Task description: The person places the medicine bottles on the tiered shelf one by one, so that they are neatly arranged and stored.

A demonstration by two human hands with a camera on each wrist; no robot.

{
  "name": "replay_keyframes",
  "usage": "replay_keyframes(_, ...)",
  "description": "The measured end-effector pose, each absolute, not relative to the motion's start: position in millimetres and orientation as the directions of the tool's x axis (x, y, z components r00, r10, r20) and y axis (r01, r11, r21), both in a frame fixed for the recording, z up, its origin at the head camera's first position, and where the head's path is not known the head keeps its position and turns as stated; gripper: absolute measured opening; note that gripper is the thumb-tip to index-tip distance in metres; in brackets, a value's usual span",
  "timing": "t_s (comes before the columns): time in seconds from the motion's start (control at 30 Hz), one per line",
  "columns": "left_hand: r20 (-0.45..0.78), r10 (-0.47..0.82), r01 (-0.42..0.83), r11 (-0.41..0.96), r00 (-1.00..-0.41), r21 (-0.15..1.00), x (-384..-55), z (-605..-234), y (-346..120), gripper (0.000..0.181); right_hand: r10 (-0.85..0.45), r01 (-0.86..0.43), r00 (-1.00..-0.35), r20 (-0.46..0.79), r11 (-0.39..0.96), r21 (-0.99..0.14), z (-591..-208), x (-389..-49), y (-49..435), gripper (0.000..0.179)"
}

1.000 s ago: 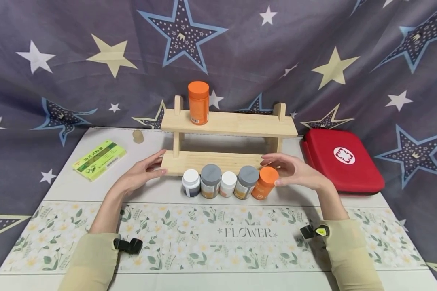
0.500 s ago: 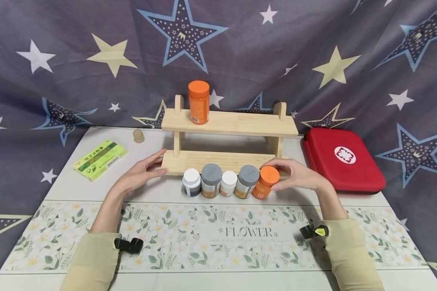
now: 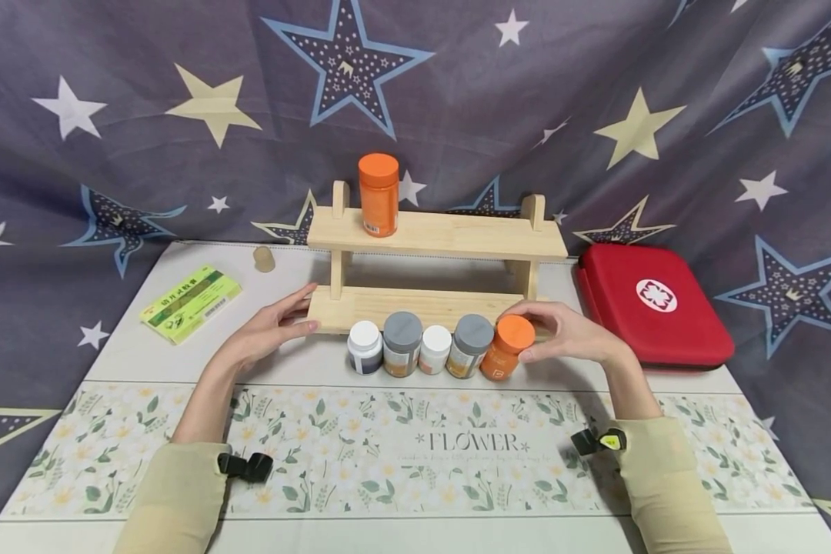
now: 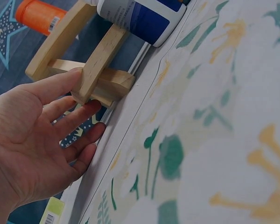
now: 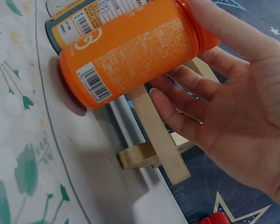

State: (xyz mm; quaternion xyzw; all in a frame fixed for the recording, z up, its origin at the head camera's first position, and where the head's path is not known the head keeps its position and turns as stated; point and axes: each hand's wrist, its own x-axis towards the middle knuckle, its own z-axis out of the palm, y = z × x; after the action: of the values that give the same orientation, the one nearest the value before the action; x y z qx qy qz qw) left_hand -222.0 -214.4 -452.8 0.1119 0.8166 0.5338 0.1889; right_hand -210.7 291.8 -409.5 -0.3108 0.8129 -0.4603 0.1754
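My left hand (image 3: 258,337) holds the left end of the lower board of a two-tier wooden shelf (image 3: 450,236), thumb at its front corner and fingers behind. With my right hand (image 3: 573,332) I grip an orange pill bottle (image 3: 500,363) near its cap, thumb in front and index finger behind; the right wrist view shows its label and barcode. This bottle stands at the right end of a row before the shelf. Beside it come a grey-capped bottle (image 3: 469,338), a small white bottle (image 3: 435,346), another grey-capped bottle (image 3: 402,338) and a white-capped dark-labelled bottle (image 3: 365,346).
Another orange bottle (image 3: 378,196) stands on the upper board, toward the left. On the table's left lie a green medicine box (image 3: 190,304) and a small tan stopper-like piece (image 3: 263,259). A red first-aid case (image 3: 651,308) lies at the right. Behind hangs a star-patterned cloth (image 3: 457,100).
My right fingers have come down from the lower board and closed around the orange bottle's cap. The bottle has shifted very slightly right. My left hand has stayed on the shelf.
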Motion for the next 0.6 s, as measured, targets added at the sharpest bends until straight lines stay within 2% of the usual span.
replay_keyframes(0.6,-0.200,0.386,-0.029,0.406,-0.901,0.913,-222,-453,-215,0.083,-0.642,-0.326,-0.765,0.051,0.317,-0.891,-381,-207,300,0.055)
